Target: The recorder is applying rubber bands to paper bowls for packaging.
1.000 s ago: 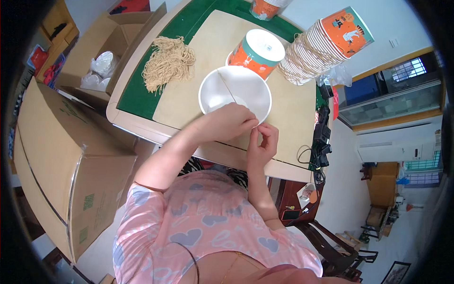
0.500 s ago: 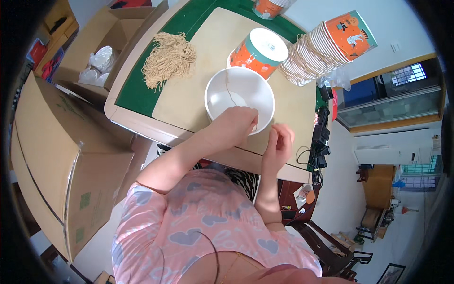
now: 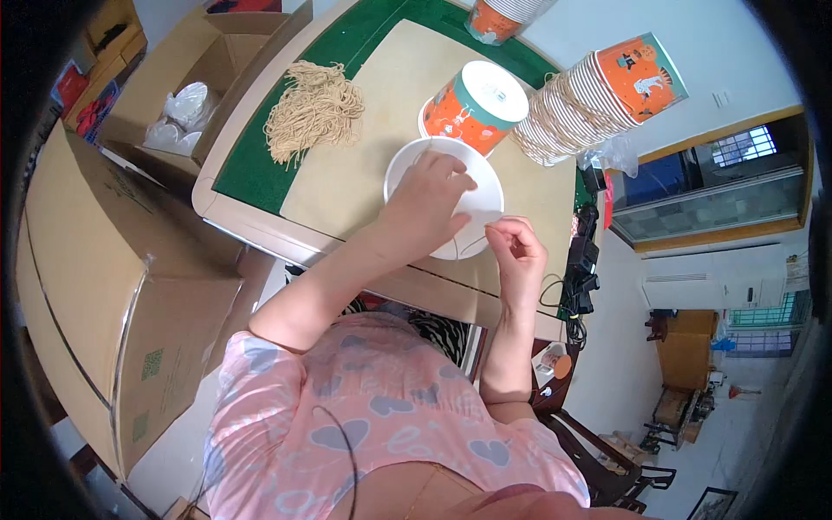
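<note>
A white paper bucket [image 3: 487, 186] is held tilted toward me at the near part of the board, its open mouth facing me. My left hand [image 3: 427, 198] reaches over its mouth from the left with fingers apart; the fingertips are partly against the white inside. At the right rim, my right hand [image 3: 517, 247] pinches a thin cord [image 3: 472, 246] between thumb and forefinger. The cord curves across the lower rim. Just behind stands an upside-down orange and green printed bucket [image 3: 468, 113]. A loose heap of beige cords [image 3: 314, 114] lies at the far left.
A long stack of nested printed buckets [image 3: 598, 95] with cords hanging from it lies at the back right. Another bucket stack [image 3: 496, 22] stands at the far edge. Black power adapters [image 3: 584, 251] line the right edge. Large cardboard boxes [image 3: 173, 347] stand left of the table.
My left hand has opened from a closed grip and moved up over the bucket's mouth. My right hand has closed on the cord near the rim. The bucket's angle has shifted slightly.
</note>
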The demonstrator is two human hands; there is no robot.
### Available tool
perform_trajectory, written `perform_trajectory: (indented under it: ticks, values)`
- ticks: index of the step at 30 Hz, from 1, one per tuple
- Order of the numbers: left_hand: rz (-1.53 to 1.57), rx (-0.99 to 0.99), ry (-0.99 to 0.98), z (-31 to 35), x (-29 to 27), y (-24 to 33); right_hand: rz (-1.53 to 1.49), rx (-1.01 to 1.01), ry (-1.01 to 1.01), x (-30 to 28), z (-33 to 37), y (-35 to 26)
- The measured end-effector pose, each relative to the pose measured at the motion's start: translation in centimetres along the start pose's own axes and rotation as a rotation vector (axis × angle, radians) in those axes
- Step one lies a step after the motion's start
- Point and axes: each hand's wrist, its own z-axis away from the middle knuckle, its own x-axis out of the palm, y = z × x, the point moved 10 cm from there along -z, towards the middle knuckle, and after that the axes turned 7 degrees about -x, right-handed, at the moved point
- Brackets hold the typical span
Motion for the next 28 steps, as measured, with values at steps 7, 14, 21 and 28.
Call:
perform_trajectory:
  ticks: [7,14,21,28]
  values:
    - [0.345,-0.219,-0.360,1.6,4.5,0.1,-0.499,0.092,0.120,1.1,2.1,1.8]
    - [0.353,-0.210,-0.323,2.5,3.9,0.3,-0.933,0.071,0.269,-1.9,2.4,2.5]
    - [0.326,-0.180,-0.339,2.5,4.3,0.7,-0.328,0.067,0.032,-1.5,2.0,-0.6]
    - [0.283,-0.223,-0.405,2.6,4.6,0.5,0.177,-0.124,-0.079,-1.6,1.4,-2.1]
